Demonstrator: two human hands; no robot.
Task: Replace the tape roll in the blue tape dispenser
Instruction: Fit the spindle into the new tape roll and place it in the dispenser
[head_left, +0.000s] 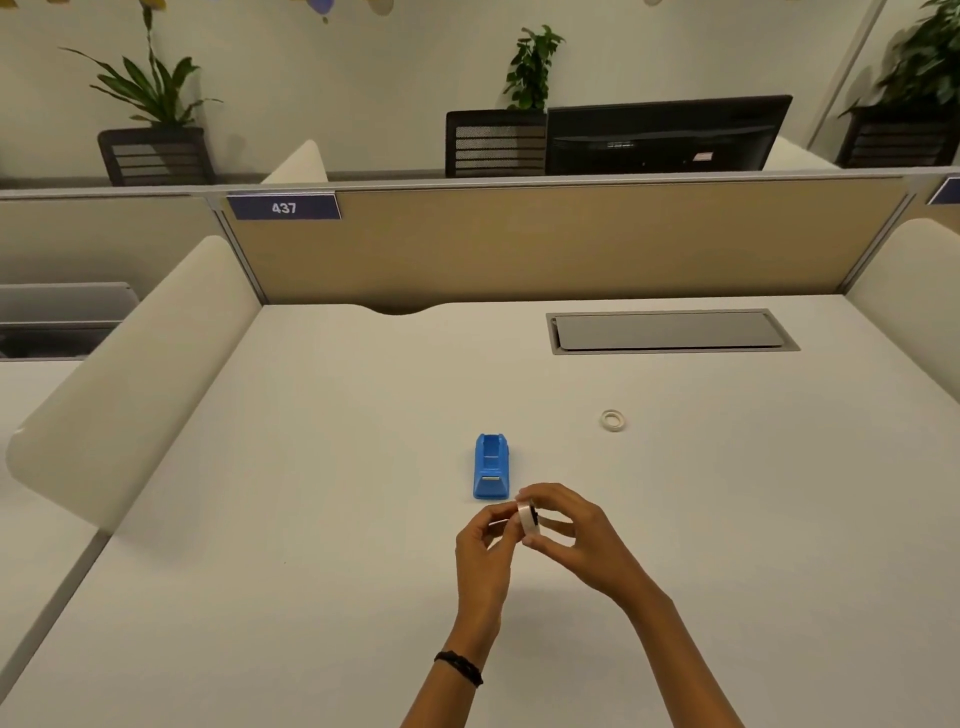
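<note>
The blue tape dispenser (491, 467) stands on the white desk (322, 519) with its roll bay empty. Just in front of it and to its right I hold a white tape roll (529, 515) with a dark hub above the desk. My right hand (574, 540) grips the roll around its rim. My left hand (483, 545) pinches at the roll's left face with thumb and fingertips. A thin, nearly bare tape ring (613, 420) lies flat on the desk to the right, beyond the hands.
A grey cable hatch (670, 331) is set into the desk at the back right. Cream side dividers (135, 374) flank the desk and a tan partition (545, 239) closes its far edge. A monitor and potted plants stand beyond it.
</note>
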